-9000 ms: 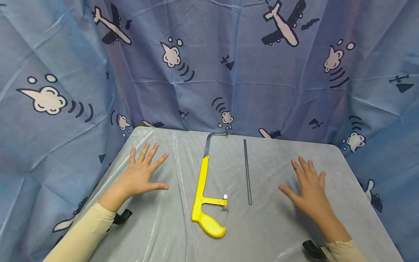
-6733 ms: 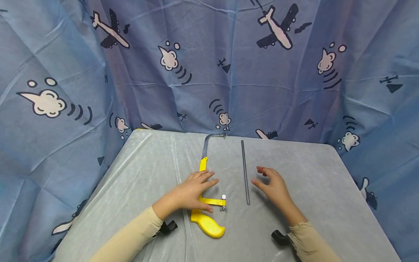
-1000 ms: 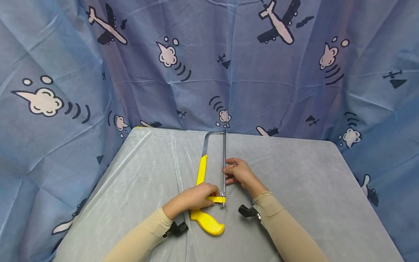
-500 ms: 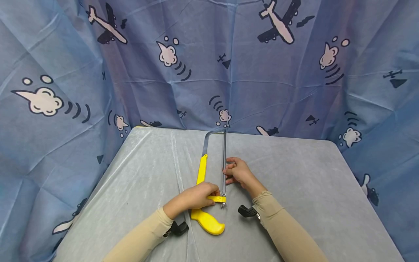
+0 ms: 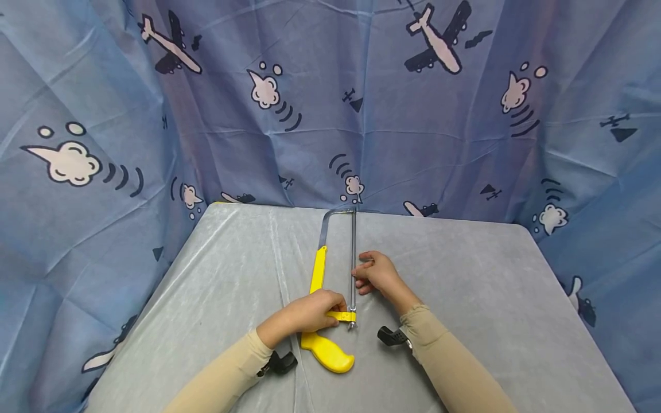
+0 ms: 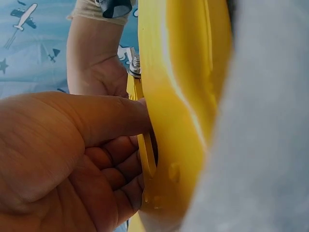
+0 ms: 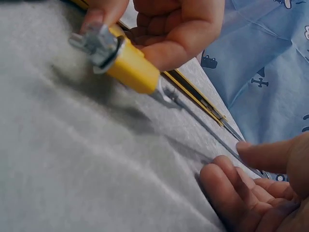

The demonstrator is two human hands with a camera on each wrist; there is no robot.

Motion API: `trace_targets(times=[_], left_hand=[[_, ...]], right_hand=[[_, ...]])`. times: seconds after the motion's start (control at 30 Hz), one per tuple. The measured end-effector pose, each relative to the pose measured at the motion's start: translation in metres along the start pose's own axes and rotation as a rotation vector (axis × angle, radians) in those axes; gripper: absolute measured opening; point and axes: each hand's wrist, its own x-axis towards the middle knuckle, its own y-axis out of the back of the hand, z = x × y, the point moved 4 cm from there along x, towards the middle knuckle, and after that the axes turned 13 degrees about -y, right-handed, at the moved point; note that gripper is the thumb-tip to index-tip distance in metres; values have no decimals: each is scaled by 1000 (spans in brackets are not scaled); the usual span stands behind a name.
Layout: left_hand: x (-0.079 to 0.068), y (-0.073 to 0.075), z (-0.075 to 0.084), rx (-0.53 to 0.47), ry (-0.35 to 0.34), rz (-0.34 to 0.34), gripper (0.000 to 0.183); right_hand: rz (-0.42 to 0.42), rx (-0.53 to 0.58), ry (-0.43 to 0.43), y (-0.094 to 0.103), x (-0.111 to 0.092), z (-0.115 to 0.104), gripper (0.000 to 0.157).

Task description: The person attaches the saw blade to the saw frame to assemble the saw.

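A hacksaw (image 5: 327,353) with a yellow handle and a bent metal front lies on the table. Its grey blade (image 5: 353,241) runs along the open side of the frame, from the far end to the short yellow arm (image 5: 347,316). My left hand (image 5: 315,310) grips that arm, thumb on one side and fingers on the other, as the left wrist view shows close to the yellow frame (image 6: 178,72). A wing nut (image 7: 99,46) sits at the arm's outer end. My right hand (image 5: 379,272) pinches the blade near its middle between thumb and fingers.
A grey cloth (image 5: 454,344) covers the table. Behind it hangs a blue curtain (image 5: 439,132) with printed planes, reaching down to the far edge, close to the saw's front end. Black wrist cameras (image 5: 283,362) sit under both forearms.
The blade, earlier lying apart right of the saw, has moved left to the frame. Both hands, first spread and holding nothing, now hold arm and blade. The last second shows hardly any motion.
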Motion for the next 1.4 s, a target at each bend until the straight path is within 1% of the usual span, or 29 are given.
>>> trace_targets(times=[0.13, 0.27, 0.37, 0.5, 0.63, 0.73, 0.87, 0.93, 1.07, 1.17, 1.3, 1.4], left_hand=[[-1, -1, 0, -3, -8, 5, 17], [-2, 0, -1, -23, -3, 11, 16], [-2, 1, -1, -31, 6, 17, 17], [-1, 1, -2, -23, 13, 12, 17], [0, 2, -2, -12, 10, 12, 19], [0, 3, -1, -10, 12, 18, 18], [1, 3, 2, -13, 9, 18, 17], [1, 3, 4, -14, 7, 22, 16], [0, 2, 5, -24, 10, 38, 17], [0, 2, 5, -33, 11, 43, 17], [0, 3, 7, -33, 6, 53, 17], [0, 4, 8, -39, 4, 58, 17]], right_hand=[[3, -55, 55, 4, -7, 4, 55], [23, -182, 150, 8, -19, 6, 47], [39, -261, 196, 10, -30, 6, 40], [37, -345, 246, 12, -44, 9, 34], [10, -428, 305, 13, -58, 12, 31], [-39, -477, 333, 11, -67, 17, 31], [-79, -557, 364, 7, -76, 24, 32], [-93, -582, 372, 5, -78, 26, 30], [-150, -584, 367, 1, -83, 27, 22], [-170, -590, 363, 0, -87, 27, 15], [-145, -609, 384, -1, -90, 26, 12], [-106, -630, 398, -4, -92, 27, 15]])
